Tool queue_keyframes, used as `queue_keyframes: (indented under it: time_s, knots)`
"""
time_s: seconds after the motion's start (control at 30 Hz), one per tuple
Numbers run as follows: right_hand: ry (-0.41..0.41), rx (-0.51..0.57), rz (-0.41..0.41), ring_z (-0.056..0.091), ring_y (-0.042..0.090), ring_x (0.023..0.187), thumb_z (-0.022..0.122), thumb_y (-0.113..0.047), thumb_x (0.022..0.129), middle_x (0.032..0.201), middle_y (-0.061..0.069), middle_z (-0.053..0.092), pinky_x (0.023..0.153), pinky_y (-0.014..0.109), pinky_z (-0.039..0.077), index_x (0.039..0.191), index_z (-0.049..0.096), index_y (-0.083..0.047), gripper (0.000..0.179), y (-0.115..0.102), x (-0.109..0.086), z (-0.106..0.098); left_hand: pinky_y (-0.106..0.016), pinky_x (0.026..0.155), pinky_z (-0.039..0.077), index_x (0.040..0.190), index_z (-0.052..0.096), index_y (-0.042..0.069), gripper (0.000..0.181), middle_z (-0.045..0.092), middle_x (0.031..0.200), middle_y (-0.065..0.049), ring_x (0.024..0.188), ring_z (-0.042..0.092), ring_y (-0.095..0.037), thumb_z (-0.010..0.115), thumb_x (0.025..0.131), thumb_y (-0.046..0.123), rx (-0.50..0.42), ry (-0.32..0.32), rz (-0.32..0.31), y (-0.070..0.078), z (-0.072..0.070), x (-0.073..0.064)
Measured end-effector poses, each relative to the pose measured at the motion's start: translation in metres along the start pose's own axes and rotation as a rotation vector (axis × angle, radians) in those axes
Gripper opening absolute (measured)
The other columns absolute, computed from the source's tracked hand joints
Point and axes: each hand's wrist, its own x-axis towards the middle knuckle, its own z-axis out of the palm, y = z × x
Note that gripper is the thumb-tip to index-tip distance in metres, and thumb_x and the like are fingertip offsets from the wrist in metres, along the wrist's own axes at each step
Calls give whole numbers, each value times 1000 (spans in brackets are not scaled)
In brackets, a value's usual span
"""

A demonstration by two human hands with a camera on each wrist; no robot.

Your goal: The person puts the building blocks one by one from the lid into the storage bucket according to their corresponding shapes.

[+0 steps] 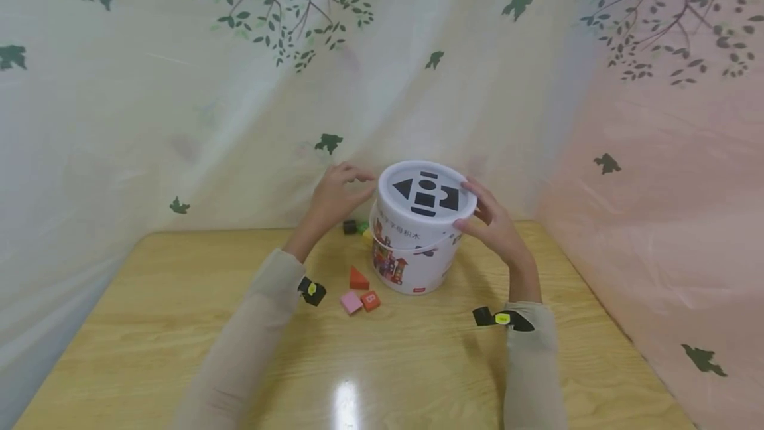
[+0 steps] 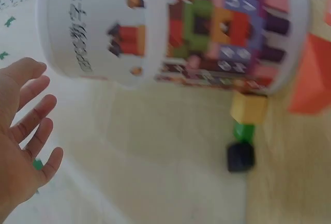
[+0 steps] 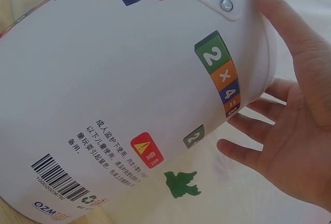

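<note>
A white bucket (image 1: 412, 264) with printed blocks on its side stands on the table. Its lid (image 1: 394, 208) has several dark shaped openings in the top. My right hand (image 1: 495, 224) holds the lid's right edge, thumb at the front and fingers farther back; the right wrist view shows this hand (image 3: 305, 120) around the bucket's upper end. Left of the rim, my left hand (image 1: 340, 194) is raised with nothing in it. Its fingers are loosely bent and spread in the left wrist view, where the hand (image 2: 26, 125) lies close to the rim.
In front of the bucket lie an orange triangular block (image 1: 358, 279), a pink block (image 1: 351, 302) and an orange block marked B (image 1: 371, 300). Black (image 2: 241, 157), green (image 2: 244, 131) and yellow (image 2: 249, 107) blocks sit at its left. A leaf-patterned curtain (image 1: 256, 118) hangs behind the table (image 1: 179, 304).
</note>
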Motion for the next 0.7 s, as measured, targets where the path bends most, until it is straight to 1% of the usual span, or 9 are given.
queue_keyframes:
  time_s: [0.2,0.3,0.4,0.47,0.57,0.63,0.7]
  knots:
    - [1,16,2,26,37,154,75,-10,89,171,4,19,120,65,25,159,36,-16,80,0,0,0,-49,100,50,116,75,13,30,68,120,-9,116,57,-29,72,94,33,-17,-26,-2,-24,-4,-22]
    - [-1,20,-1,26,37,154,75,-9,89,171,4,19,120,65,25,159,35,-15,80,-1,0,0,-51,99,49,115,75,11,30,68,118,-11,115,57,-32,73,93,31,-5,-57,4,-36,-4,-33]
    - [-2,17,-5,24,36,155,74,-9,89,171,4,19,121,65,24,159,35,-15,80,-2,0,0,-52,98,49,113,75,10,29,69,114,-13,113,59,-35,76,90,27,15,-93,29,-47,-1,-46]
    - [-4,16,-4,24,36,155,74,-10,90,171,4,19,121,65,24,159,35,-15,80,-2,0,0,-52,97,49,111,76,9,29,71,111,-14,110,60,-35,79,88,26,43,-111,47,-54,3,-54]
    - [-5,15,2,24,36,154,75,-11,90,171,4,19,120,65,25,159,36,-16,80,-2,0,0,-50,94,48,108,76,9,33,72,108,-15,105,60,-34,82,84,30,96,-139,64,-62,8,-66]
    - [-6,14,1,25,37,154,75,-11,89,171,4,18,120,66,25,159,35,-16,80,-1,-1,0,-50,92,47,109,76,10,37,71,107,-14,104,58,-32,83,82,35,140,-171,57,-66,12,-73]
    - [-4,14,-1,25,37,154,75,-11,90,171,4,19,120,66,25,159,36,-17,80,-1,-1,0,-51,95,47,111,75,11,42,70,110,-11,107,58,-31,83,81,39,194,-219,43,-70,16,-79]
